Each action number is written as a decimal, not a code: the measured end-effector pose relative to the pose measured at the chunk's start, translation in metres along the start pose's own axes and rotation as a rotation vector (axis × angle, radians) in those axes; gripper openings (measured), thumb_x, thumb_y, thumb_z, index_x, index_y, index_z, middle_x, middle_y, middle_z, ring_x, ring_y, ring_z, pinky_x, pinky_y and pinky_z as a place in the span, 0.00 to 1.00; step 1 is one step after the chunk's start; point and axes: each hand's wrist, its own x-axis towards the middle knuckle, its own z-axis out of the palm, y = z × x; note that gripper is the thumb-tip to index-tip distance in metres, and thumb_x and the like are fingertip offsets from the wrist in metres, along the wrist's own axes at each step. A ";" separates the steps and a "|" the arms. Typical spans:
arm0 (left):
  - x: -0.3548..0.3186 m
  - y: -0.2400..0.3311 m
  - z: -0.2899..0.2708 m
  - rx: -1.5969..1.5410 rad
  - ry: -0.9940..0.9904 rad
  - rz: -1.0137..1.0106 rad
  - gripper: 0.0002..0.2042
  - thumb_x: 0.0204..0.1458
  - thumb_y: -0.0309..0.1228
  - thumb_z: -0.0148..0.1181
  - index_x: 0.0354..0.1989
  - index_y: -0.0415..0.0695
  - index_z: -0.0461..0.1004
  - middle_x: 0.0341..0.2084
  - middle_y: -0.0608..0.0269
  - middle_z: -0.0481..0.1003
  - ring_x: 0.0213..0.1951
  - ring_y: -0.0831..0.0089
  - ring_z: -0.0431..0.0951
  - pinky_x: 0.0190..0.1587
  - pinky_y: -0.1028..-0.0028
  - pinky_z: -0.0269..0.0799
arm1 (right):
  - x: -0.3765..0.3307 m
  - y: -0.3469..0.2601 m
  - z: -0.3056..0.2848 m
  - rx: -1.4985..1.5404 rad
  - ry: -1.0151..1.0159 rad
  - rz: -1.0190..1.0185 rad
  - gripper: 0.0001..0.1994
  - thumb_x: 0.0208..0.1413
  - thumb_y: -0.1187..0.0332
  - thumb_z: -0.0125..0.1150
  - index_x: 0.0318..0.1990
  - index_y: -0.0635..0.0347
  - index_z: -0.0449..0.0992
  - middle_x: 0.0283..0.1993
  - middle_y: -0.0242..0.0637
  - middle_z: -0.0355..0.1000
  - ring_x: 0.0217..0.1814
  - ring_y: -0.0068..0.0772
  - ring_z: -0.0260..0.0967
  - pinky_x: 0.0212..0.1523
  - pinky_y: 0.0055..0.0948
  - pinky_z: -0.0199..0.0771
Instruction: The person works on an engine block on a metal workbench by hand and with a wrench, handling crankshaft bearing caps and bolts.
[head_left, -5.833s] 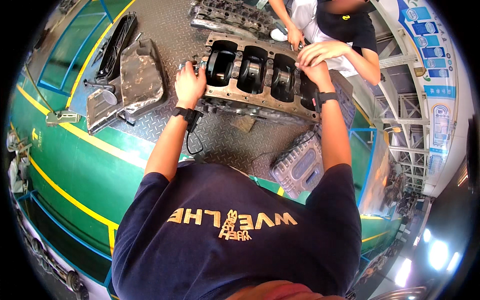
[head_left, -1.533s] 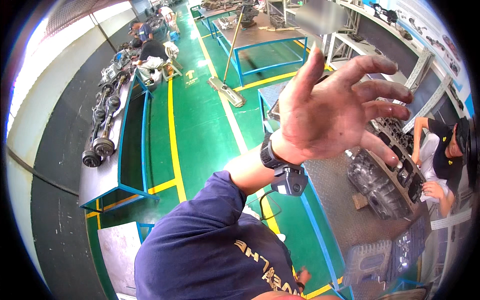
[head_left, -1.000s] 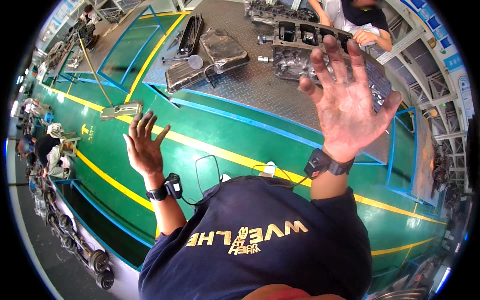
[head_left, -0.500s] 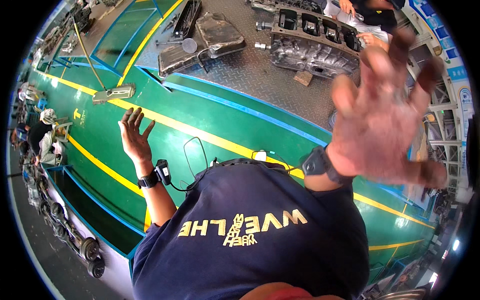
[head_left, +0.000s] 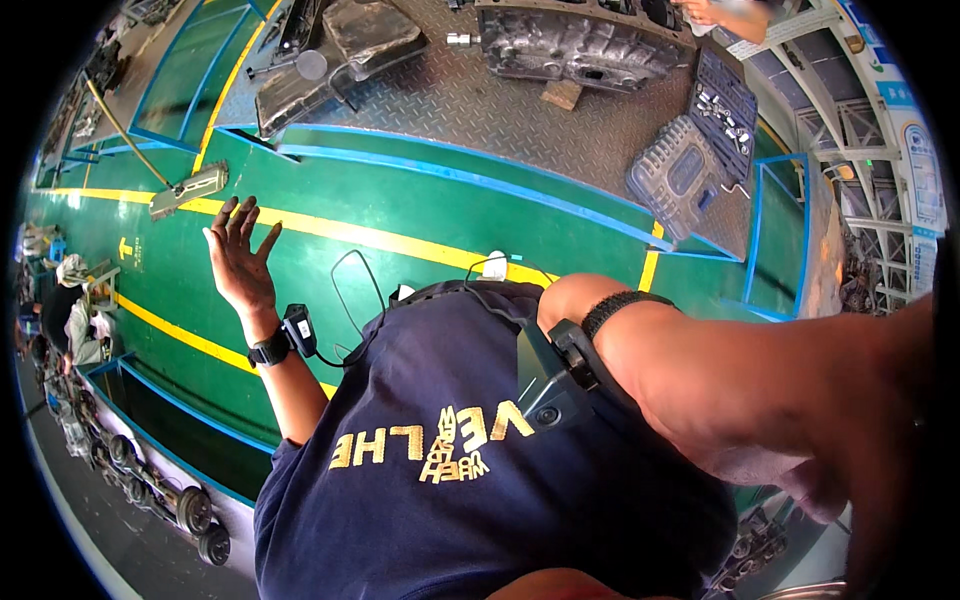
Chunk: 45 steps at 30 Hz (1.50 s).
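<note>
My left hand (head_left: 240,262) is raised over the green floor, empty, with its fingers spread apart. A black watch-like strap with a small boxy device (head_left: 298,331) sits on that wrist, and a thin cable runs from it toward my shirt. My right hand (head_left: 745,385) looms very large at the right, close to the camera. Its fingers run into the dark edge of the picture, so what they do is hidden. A dark wrist device (head_left: 550,385) on a woven band sits at that wrist, in front of my navy shirt (head_left: 430,530).
An engine block (head_left: 585,45) rests on a steel-plate platform (head_left: 440,110), with a wooden block (head_left: 562,95) beside it. An oil pan (head_left: 375,40) lies left of it; an open socket case (head_left: 680,165) lies right. Blue rails edge the platform. A floor mop (head_left: 190,188) stands left. Another person's hand (head_left: 705,12) shows behind the engine.
My right hand has swung from above the platform edge toward the camera, its fingers leaving clear sight. The socket case has come into view. My left hand stays raised and spread.
</note>
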 end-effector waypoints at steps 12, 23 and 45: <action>-0.003 -0.008 0.011 -0.026 -0.022 -0.026 0.33 0.71 0.58 0.35 0.68 0.40 0.64 0.64 0.40 0.67 0.68 0.50 0.64 0.65 0.41 0.68 | -0.005 -0.040 0.007 -0.053 0.001 -0.019 0.54 0.49 0.35 0.68 0.74 0.61 0.51 0.76 0.55 0.43 0.75 0.54 0.44 0.62 0.64 0.64; 0.001 -0.010 0.016 -0.002 -0.048 -0.016 0.34 0.70 0.59 0.36 0.68 0.41 0.64 0.64 0.40 0.67 0.69 0.49 0.64 0.66 0.41 0.66 | -0.008 -0.048 0.009 -0.070 0.009 -0.006 0.52 0.49 0.35 0.69 0.73 0.60 0.53 0.74 0.54 0.45 0.73 0.53 0.47 0.62 0.63 0.64; 0.017 -0.018 0.015 -0.023 -0.044 -0.043 0.34 0.70 0.59 0.35 0.68 0.41 0.65 0.64 0.40 0.69 0.67 0.51 0.66 0.65 0.41 0.67 | 0.000 -0.036 0.001 -0.071 0.028 0.024 0.49 0.50 0.36 0.69 0.70 0.60 0.56 0.71 0.51 0.49 0.69 0.49 0.51 0.63 0.62 0.65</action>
